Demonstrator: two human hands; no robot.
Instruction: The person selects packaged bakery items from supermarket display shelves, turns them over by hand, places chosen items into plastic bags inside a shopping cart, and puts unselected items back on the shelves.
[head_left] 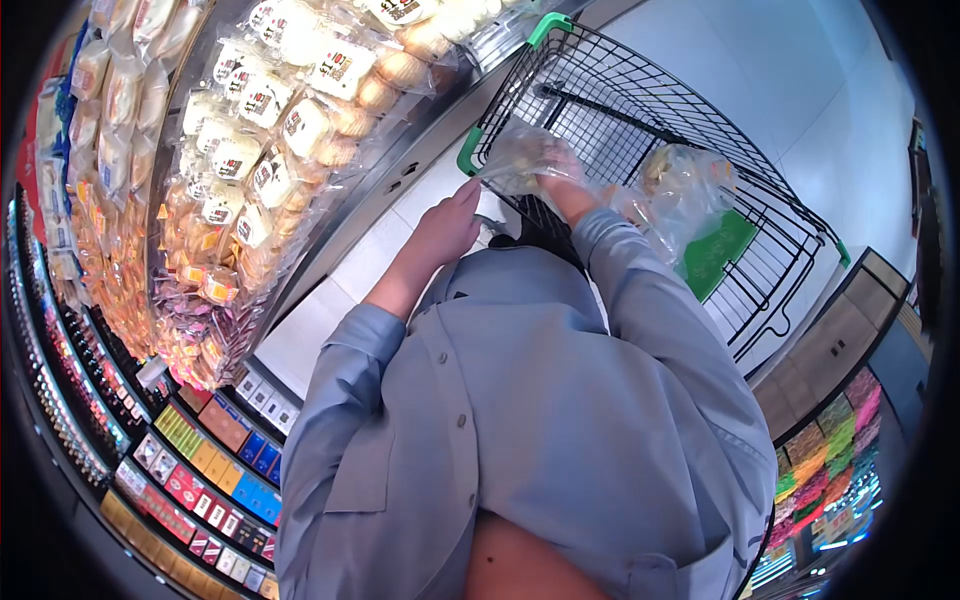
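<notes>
My left hand (452, 222) is closed in a pinch on the edge of a clear plastic bag (515, 165), stretched out over the near end of a shopping cart. My right hand (562, 168) is closed at the other side of this bag, its fingers partly covered by the crinkled film. What lies inside the bag, if anything, I cannot make out. Below both hands is the black wire shopping cart (640, 75) with green corners. Another clear bag (690, 185) with items inside rests in the cart, beside my right forearm and a green panel (722, 255).
To the left rises a display of packaged buns (260, 130), with more wrapped bread (120, 120) beyond it. Shelves of boxed goods (200, 450) stand at lower left. A cabinet (830, 330) and a colourful display (835, 450) are at right. White floor tiles (790, 70) surround the cart.
</notes>
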